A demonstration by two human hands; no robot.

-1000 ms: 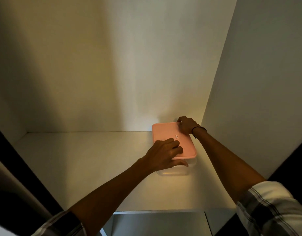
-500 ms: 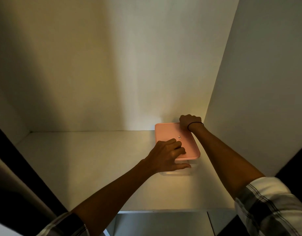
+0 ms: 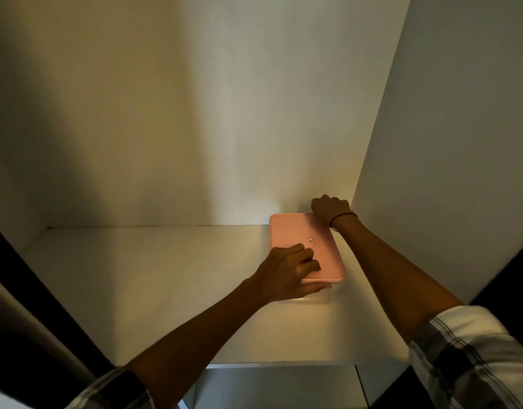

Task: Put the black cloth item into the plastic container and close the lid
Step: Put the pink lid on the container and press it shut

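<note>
Pressing down on the near-left corner of the pink lid (image 3: 306, 246), the left hand (image 3: 289, 270) has its fingers (image 3: 309, 255) curled on top & the thumb (image 3: 314, 289) stretched along the front edge below the rim, so it's clamped on lid + box together. Right hand (image 3: 331, 209) sits at approx 1 o'clock from the left one, knuckles up, fingers folded over the far-right corner of the lid, gripping it there; a thin dark band (image 3: 342, 218) circles that wrist. Lid lies flat & looks seated on the clear plastic container (image 3: 310, 298), of which only a pale glowing strip shows under the front edge, at 6 o'clock from the lid. Small rectangular label (image 3: 311, 240) near lid centre. Black cloth item: can't tell where it is, nothing of it visible w/ the lid covering the box. Container rests on a white shelf (image 3: 136, 290), tucked into the back-right corner, close to the rear wall (image 3: 195, 113) at 12 o'clock & near the side panel (image 3: 446, 143) at 3 o'clock. Both forearms bare, striped sleeves (image 3: 466, 358) pushed up near the elbows.
</note>
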